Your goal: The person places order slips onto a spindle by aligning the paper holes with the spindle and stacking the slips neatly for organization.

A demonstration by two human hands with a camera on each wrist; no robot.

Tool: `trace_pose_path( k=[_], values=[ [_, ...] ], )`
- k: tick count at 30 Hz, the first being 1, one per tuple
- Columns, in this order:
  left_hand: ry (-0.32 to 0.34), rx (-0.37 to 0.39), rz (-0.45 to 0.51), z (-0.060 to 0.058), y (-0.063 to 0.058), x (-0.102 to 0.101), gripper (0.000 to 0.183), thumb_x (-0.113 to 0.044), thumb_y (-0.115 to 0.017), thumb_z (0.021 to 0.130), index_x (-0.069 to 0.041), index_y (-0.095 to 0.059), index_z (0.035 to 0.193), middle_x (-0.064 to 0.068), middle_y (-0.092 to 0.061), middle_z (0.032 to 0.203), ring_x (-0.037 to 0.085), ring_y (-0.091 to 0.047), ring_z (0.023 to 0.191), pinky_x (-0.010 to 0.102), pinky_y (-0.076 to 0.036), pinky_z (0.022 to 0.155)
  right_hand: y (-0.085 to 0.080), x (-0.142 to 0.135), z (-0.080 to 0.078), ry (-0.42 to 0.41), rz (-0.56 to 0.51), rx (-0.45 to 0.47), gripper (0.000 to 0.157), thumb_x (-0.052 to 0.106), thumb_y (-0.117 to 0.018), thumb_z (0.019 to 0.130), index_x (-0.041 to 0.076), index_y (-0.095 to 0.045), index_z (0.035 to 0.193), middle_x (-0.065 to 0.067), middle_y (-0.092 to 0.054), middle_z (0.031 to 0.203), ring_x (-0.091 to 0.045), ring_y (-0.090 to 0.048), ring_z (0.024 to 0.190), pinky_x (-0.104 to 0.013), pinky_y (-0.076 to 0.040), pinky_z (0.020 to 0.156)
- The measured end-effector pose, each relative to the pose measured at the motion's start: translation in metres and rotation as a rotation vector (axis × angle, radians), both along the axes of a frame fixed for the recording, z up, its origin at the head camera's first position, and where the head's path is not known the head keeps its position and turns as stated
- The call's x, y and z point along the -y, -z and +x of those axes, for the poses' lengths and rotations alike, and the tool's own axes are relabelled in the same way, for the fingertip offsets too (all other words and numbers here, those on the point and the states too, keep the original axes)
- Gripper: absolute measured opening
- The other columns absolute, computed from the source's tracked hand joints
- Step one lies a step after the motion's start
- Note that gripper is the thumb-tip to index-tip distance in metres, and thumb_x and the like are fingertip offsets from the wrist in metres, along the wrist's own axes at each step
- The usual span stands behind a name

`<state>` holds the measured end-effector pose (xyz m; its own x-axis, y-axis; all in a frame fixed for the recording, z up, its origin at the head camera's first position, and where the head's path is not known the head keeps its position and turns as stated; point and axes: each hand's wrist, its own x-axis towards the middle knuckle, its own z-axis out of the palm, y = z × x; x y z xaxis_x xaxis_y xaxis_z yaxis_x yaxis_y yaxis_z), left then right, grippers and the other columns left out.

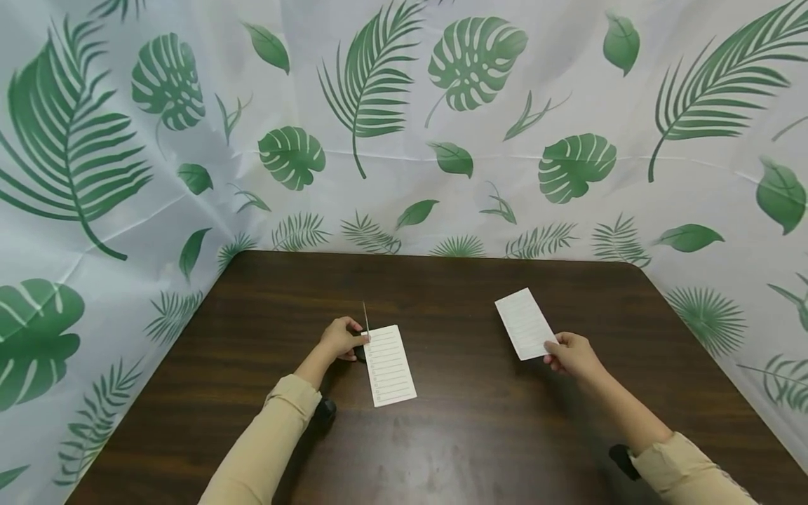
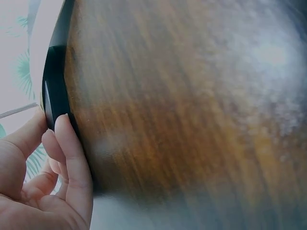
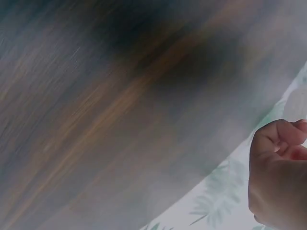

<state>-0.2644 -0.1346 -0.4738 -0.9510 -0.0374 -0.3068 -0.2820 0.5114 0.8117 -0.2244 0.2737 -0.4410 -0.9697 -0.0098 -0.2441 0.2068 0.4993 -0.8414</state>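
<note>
My left hand [image 1: 341,339] pinches the upper left corner of a white lined card [image 1: 393,375] that has a column of small marks down its left side. A thin pale strip [image 1: 365,315] sticks up past the thumb. Under the card, a black flat piece [image 2: 57,91] lies between thumb and fingers in the left wrist view; its kind cannot be told. Off to the right, my right hand [image 1: 573,355] holds a white sheet [image 1: 524,324] with faint lines by its lower right corner, above the table. Only a bit of that sheet shows in the right wrist view.
Both hands are over a dark brown wooden table [image 1: 454,435] with rounded far corners. A white curtain [image 1: 391,196] printed with green leaves hangs behind it and along both sides. Black wrist straps [image 1: 325,412] sit by the beige sleeves [image 1: 265,435].
</note>
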Motion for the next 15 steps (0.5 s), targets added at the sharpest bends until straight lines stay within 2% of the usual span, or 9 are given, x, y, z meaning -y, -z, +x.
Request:
trace_pose_path(
  k=[6,15],
  values=[
    [-0.018,0.025,0.013,0.0,-0.004,0.0,0.025,-0.01,-0.068,0.086,0.001,-0.055,0.105,0.006,-0.043,0.069,0.01,-0.042,0.047,0.02,-0.053,0.045,-0.005,0.038,0.006,-0.031,-0.158,0.061,0.022,0.006,-0.042,0.098,-0.014,-0.041,0.108,0.005,-0.056,0.064,-0.004,-0.05,0.055,-0.016,-0.045,0.051],
    [-0.04,0.058,0.087,0.0,-0.004,0.001,0.024,-0.012,-0.062,0.091,0.002,-0.053,0.108,0.007,-0.044,0.076,0.011,-0.044,0.051,0.02,-0.053,0.046,-0.016,0.087,0.012,-0.08,-0.317,0.111,0.014,0.005,-0.041,0.099,-0.009,-0.042,0.103,0.003,-0.057,0.064,-0.004,-0.049,0.055,-0.014,-0.042,0.05]
  ],
)
